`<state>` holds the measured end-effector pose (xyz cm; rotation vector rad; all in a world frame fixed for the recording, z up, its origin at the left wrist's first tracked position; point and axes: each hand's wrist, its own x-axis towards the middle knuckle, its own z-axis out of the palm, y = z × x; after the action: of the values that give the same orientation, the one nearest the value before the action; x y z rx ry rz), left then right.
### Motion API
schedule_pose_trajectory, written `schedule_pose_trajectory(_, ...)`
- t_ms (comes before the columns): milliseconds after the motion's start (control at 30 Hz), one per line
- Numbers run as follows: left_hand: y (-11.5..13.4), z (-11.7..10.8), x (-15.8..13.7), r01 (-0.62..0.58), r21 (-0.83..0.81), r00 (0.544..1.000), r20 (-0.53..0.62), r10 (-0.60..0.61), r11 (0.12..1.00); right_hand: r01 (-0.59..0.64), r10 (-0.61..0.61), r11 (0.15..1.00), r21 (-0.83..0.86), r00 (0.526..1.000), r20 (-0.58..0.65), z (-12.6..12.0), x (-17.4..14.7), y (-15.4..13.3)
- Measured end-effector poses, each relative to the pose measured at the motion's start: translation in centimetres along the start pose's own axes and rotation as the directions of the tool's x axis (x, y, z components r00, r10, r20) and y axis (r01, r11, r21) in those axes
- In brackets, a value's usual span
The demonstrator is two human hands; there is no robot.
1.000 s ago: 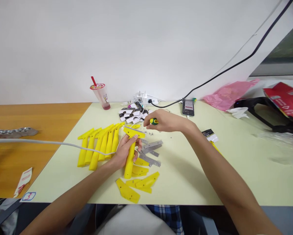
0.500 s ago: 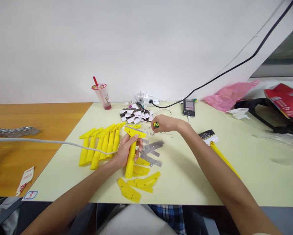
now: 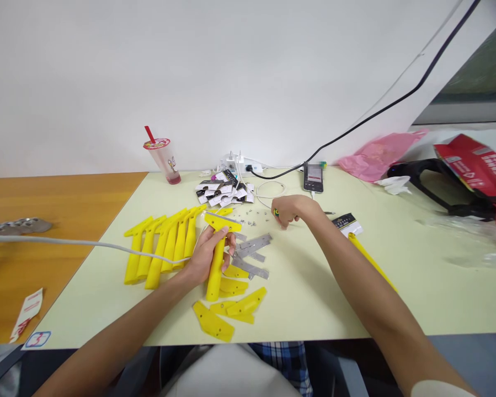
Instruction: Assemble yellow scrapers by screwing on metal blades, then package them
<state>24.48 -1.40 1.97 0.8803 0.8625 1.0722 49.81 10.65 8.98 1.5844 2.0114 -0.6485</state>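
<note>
My left hand (image 3: 204,256) is closed around the handle of a yellow scraper (image 3: 217,264), its T-shaped head pointing away from me, with a metal blade strip along the far edge. My right hand (image 3: 292,209) is closed on a screwdriver with a green and yellow handle (image 3: 276,213); its thin shaft (image 3: 329,213) shows beyond the wrist. The right fingertips hang close to the tabletop, right of scattered small screws (image 3: 251,223); anything pinched there cannot be made out. Metal blades (image 3: 254,246) and loose yellow cover plates (image 3: 248,302) lie right of and below the held scraper.
Several yellow scraper handles (image 3: 156,256) lie in a row at left, a grey cable (image 3: 86,243) crossing over them. Behind are packaging cards (image 3: 223,190), a power strip (image 3: 254,165), a phone (image 3: 313,177) and a drink cup (image 3: 165,162). A long yellow-handled tool (image 3: 372,260) lies at right.
My right hand has moved right, away from the scraper head and the screws, and the screwdriver shaft now shows past the wrist. My left hand still holds the scraper. The view has shifted slightly.
</note>
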Motion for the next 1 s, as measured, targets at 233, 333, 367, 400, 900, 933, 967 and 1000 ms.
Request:
schedule_pose_trajectory(233,0.0,-0.1,0.1,0.002,-0.007,1.000,0.009,-0.002,1.000,-0.029,0.029,0.998,-0.053,1.000,0.004,0.1,0.2,0.0)
schedule_pose_trajectory(333,-0.1,-0.1,0.1,0.005,0.002,1.000,0.010,-0.005,1.000,-0.014,0.015,0.999,-0.048,1.000,0.013,0.2,0.3,-0.1)
schedule_pose_trajectory(367,-0.1,-0.1,0.1,0.004,0.003,1.000,0.012,-0.004,1.000,-0.010,0.011,0.999,-0.046,1.000,0.016,0.2,0.3,-0.2)
schedule_pose_trajectory(400,-0.1,0.0,0.1,0.002,0.003,1.000,0.014,-0.002,1.000,-0.009,0.009,0.999,-0.044,1.000,0.020,0.2,0.3,-0.2)
schedule_pose_trajectory(900,-0.1,0.0,0.1,0.038,-0.001,0.999,0.000,-0.038,0.999,0.290,-0.264,0.947,0.138,0.948,-0.180,-0.9,-2.8,-0.8)
schedule_pose_trajectory(933,-0.2,0.0,0.1,0.056,0.000,0.998,0.000,-0.056,0.998,0.391,-0.347,0.909,0.145,0.903,-0.255,-1.0,-3.2,-1.2)
schedule_pose_trajectory(967,-0.3,0.0,0.1,0.071,0.001,0.997,0.001,-0.071,0.997,0.489,-0.424,0.861,0.139,0.842,-0.333,-1.0,-3.6,-1.7)
schedule_pose_trajectory(1000,-0.4,0.0,0.0,0.082,0.003,0.997,0.004,-0.082,0.997,0.573,-0.486,0.811,0.121,0.774,-0.406,-0.9,-3.8,-2.4)
